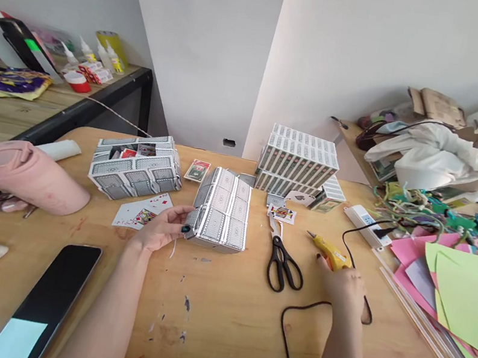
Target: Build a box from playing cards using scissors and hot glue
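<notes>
My left hand grips the near left corner of a box covered in playing cards, which rests on the wooden table. Its thumb is in front and its fingers reach behind the corner. To the right, my right hand is closed round the handle of a yellow hot glue gun, its nozzle pointing to the upper left. The gun's black cord loops over the table. Black-handled scissors lie between my hands. A second card-covered box, open on top, stands behind my left hand, near loose playing cards.
Stacked card decks stand at the back by the wall. A white power strip and coloured paper sheets lie at the right. At the left are a pink roll and a phone.
</notes>
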Available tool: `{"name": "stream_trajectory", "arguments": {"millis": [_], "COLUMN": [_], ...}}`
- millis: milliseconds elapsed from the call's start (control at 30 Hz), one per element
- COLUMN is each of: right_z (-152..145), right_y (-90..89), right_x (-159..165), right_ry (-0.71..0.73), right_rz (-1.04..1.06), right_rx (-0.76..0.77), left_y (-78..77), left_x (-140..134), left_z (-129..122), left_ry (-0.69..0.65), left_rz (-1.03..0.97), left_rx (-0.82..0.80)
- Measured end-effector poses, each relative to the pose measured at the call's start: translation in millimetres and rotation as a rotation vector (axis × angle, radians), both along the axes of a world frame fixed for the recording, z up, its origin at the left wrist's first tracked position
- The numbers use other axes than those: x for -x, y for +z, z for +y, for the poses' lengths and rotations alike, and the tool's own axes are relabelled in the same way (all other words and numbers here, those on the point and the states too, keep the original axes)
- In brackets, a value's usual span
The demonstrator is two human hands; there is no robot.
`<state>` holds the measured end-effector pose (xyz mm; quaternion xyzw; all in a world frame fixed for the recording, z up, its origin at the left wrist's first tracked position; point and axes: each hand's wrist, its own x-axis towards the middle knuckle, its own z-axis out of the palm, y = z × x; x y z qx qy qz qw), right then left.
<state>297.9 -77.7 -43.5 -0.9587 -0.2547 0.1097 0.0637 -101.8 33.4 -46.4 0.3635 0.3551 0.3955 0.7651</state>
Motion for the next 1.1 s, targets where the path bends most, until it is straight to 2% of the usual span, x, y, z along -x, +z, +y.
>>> {"name": "stream_trajectory", "arguments": {"millis": [200,267,300,367,433,567,667,833,1100], "right_z": [-0.4,-0.6,0.5,5.9,15.4,40.8,59.6,79.4,83.1], "right_y": [31.0,44.4,51.8,67.6,82.4,100.1,104.5,108.1,111.3], "right_x": [10.8,24.5,34.8,61.1,90.9,139.2,156.0,161.6,165.0], "right_ry": [-0.017,-0.001,0.022,0.116,0.211,0.661,0.847,0.955,1.005], "right_rz": [0.313,0.365,0.386,0.296,0.216,0.203,0.066,-0.049,-0.12], "right_rx": [-0.176,-0.27,-0.379,-0.52,-0.565,-0.587,-0.501,-0.368,-0.259], "left_y": [-4.8,-6.3,-6.6,-6.6,-5.9,-5.0,-5.0,-4.6,-2.2], "left_x": [3.1,3.9,4.3,4.8,4.7,3.3,1.7,0.1,-3.0], "left_z": [4.7,7.1,8.3,10.3,12.2,15.8,18.3,21.0,21.4], "left_ry": [-0.034,-0.058,-0.07,-0.095,-0.116,-0.133,-0.128,-0.139,-0.147], "left_rz": [-0.011,-0.008,-0.005,-0.006,-0.009,-0.016,-0.024,-0.043,-0.086], "left_rx": [0.011,0.013,0.012,0.006,-0.006,-0.02,-0.02,-0.024,-0.051]}}
